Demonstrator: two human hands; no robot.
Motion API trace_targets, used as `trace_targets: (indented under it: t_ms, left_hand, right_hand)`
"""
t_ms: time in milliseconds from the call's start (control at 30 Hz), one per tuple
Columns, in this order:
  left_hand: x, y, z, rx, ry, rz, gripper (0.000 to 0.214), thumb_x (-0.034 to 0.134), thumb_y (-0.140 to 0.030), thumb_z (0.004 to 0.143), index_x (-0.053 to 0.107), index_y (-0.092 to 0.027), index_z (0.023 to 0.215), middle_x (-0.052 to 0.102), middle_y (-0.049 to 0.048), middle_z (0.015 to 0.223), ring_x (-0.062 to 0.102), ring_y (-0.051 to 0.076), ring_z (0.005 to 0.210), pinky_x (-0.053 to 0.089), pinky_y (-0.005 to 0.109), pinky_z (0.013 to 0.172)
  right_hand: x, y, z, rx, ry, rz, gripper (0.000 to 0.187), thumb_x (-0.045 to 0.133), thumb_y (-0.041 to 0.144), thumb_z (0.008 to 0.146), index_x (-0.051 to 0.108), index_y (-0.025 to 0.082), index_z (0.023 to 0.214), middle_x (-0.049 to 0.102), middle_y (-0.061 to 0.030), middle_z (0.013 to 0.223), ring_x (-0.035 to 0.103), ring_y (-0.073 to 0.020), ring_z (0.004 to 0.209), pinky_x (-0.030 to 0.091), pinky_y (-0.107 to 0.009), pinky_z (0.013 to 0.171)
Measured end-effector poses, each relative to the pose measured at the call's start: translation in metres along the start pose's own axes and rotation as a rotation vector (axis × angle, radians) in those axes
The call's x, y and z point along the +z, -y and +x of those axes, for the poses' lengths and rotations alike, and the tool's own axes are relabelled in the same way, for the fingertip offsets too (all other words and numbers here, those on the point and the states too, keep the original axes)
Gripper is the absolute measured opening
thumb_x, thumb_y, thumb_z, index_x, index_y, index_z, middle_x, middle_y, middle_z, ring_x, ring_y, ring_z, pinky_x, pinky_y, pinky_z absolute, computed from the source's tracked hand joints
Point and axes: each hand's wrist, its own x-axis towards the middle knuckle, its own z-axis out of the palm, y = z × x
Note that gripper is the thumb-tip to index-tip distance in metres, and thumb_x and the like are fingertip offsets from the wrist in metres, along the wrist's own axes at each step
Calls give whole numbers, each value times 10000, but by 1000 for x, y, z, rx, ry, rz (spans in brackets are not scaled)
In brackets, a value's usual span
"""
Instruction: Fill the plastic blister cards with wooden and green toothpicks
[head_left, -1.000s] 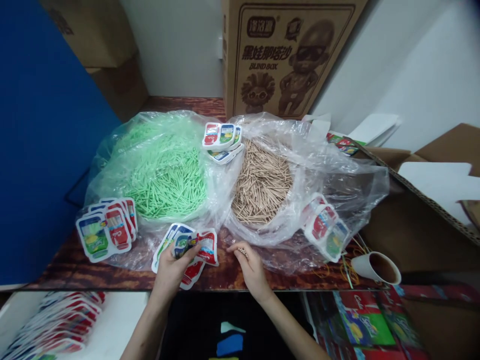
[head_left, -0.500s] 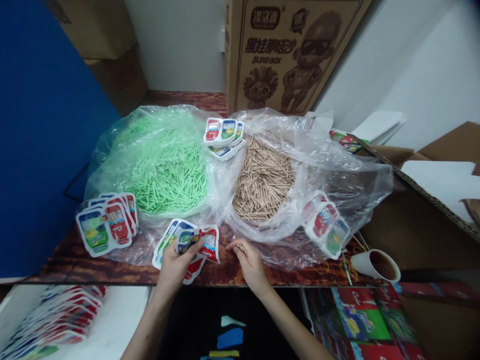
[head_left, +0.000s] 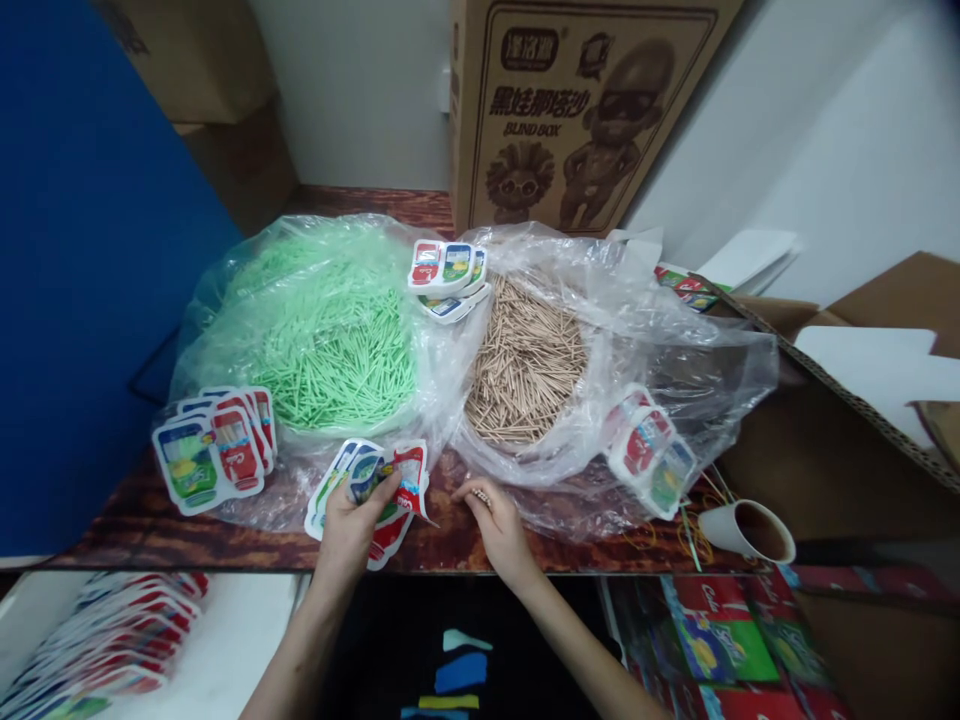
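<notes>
My left hand (head_left: 355, 512) pinches a small printed packet (head_left: 409, 478) whose red half sticks out to the right of the thumb, bent and tilted. Beneath it lie several more such packets (head_left: 324, 500) on the table. Just right of these, my right hand (head_left: 489, 512) is closed round a few short tan sticks (head_left: 481, 495), their ends showing between the fingers. Beyond the right hand is an open plastic bag of tan sticks (head_left: 527, 370). A second bag, full of light green sticks (head_left: 345, 350), sits beyond the left hand.
Stacks of packets lie at the left (head_left: 214, 450), on the bags' middle (head_left: 448, 275) and at the right (head_left: 651, 450). A paper cup (head_left: 724, 530) of brown liquid stands near the front right edge. Cardboard boxes stand behind (head_left: 555, 110) and at right. A white box (head_left: 247, 620) sits lower left.
The packet in my left hand has tilted and shifted slightly left, its red half now standing more upright. My right hand has stayed nearly still with the sticks.
</notes>
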Motion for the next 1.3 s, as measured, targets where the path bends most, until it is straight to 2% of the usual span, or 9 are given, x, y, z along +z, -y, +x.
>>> trace_targets:
  t_ms: [133,300,533,700,1033,1200,1300]
  left_hand:
    - [0,1,-2,14,-37,-26,282,833,-318,581,721,-146,775,726,-3,688,662,157,592,551,264,617]
    - [-2,7,-2,-4,-8,-79,261,823,-290,610,734,-164,820,753,-4,773,683,161,657,559,277,692]
    - [-5,10,1,7,-27,-117,284,828,-280,611,738,-165,855,759,1,805,690,163,679,564,284,715]
    - [-6,11,0,-23,-19,-131,298,839,-295,590,737,-145,826,752,17,757,689,171,652,566,283,675]
    - [-1,15,1,-16,46,-65,253,827,-296,609,734,-152,794,732,6,722,672,160,658,546,286,701]
    - [0,9,-2,22,61,-7,255,814,-320,613,724,-144,773,722,10,719,651,162,645,534,294,682]
    - [2,4,-5,61,66,73,236,800,-339,618,716,-145,723,697,-1,665,626,157,610,519,288,650]
  right_hand:
    - [0,-2,0,1,-1,-14,203,464,279,931,643,217,856,654,-29,840,618,-192,843,449,-292,802]
    - [0,-3,0,2,-6,-11,195,471,263,924,648,216,857,660,-27,843,621,-192,851,447,-291,812]
    - [0,-1,-1,20,6,-5,195,466,274,926,639,213,861,659,-33,852,615,-194,849,447,-294,809]
    - [1,-2,0,27,8,-19,200,460,277,930,631,204,858,652,-36,845,612,-191,835,448,-294,796]
    - [1,-5,0,18,11,-1,202,466,295,936,637,203,882,656,-37,865,612,-189,851,448,-297,809]
    - [4,-5,-1,26,11,10,208,462,303,934,631,207,863,655,-40,862,607,-193,843,447,-302,791]
    - [1,2,-1,63,8,63,186,468,318,928,603,205,866,634,-25,787,595,-181,771,448,-296,745]
